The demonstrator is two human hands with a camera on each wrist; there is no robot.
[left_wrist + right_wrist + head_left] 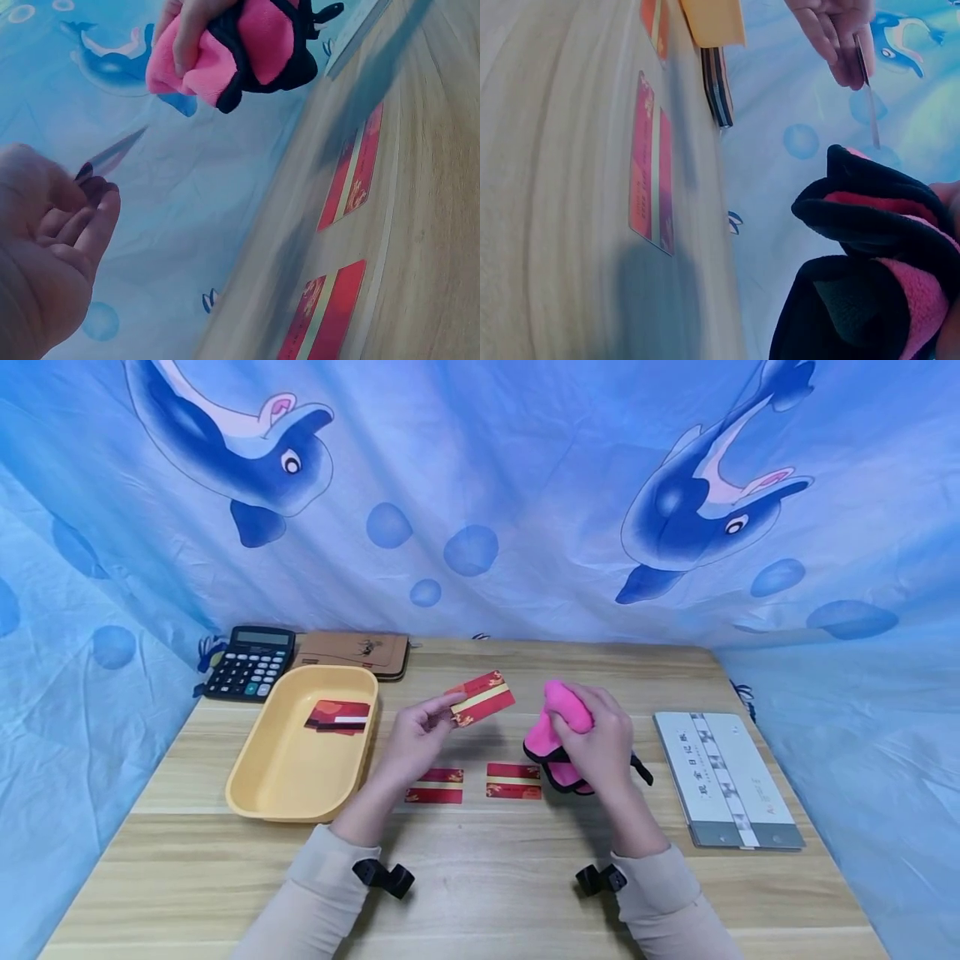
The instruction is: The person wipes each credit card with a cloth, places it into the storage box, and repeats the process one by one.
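Observation:
My left hand (420, 735) pinches a red card (482, 698) with a cream stripe and gold pattern by its left edge, raised above the table. In the left wrist view that card (116, 154) shows nearly edge-on. My right hand (600, 735) grips a bunched pink cloth (558, 727) with black edging, held to the right of the card and apart from it. The cloth's folds (870, 217) hang toward the table in the right wrist view. Two more red cards lie flat below the hands, a left one (435, 786) partly behind my left wrist and a right one (513, 782).
A yellow tray (251, 777) on the left holds several red cards (339, 716). Behind it are a black calculator (251, 664) and a brown notebook (352, 653). A white and grey booklet (723, 777) lies at the right. A blue dolphin curtain (525, 527) surrounds the wooden table (480, 893).

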